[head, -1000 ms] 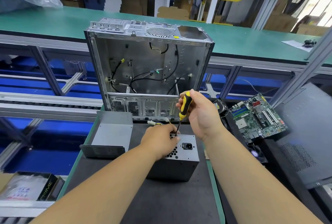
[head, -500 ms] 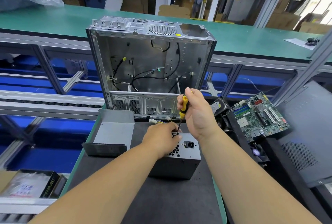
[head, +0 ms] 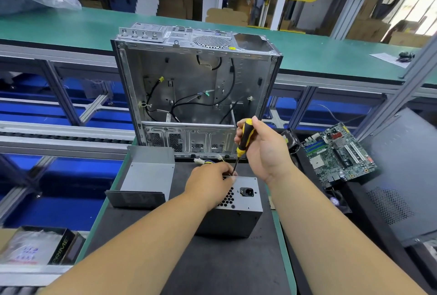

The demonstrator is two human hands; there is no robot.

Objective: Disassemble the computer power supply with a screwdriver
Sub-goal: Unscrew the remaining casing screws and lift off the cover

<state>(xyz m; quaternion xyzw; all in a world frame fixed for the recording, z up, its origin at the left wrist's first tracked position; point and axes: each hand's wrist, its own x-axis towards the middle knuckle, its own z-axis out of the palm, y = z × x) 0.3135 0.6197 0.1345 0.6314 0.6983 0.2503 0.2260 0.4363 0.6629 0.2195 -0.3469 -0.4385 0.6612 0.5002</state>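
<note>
Head view: yellow-black screwdriver (head: 244, 138) is gripped by the handle in the right hand (head: 264, 150), shaft angled down-left, tip at the top far edge of the power supply (head: 238, 202). Left hand (head: 210, 181) is laid on top of the unit, fingers curled by the tip (what's pinched, if anything, can't be told). Vs 0.5 s ago little has moved; the handle shows more. Screw prob. being worked, casing not yet opened. Unit sits on the black mat (head: 212, 259), computer case (head: 196, 96) behind.

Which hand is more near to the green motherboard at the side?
Right. The right hand, gripping the screwdriver, is just beside the motherboard; the left hand rests on the power supply, farther away.
</note>
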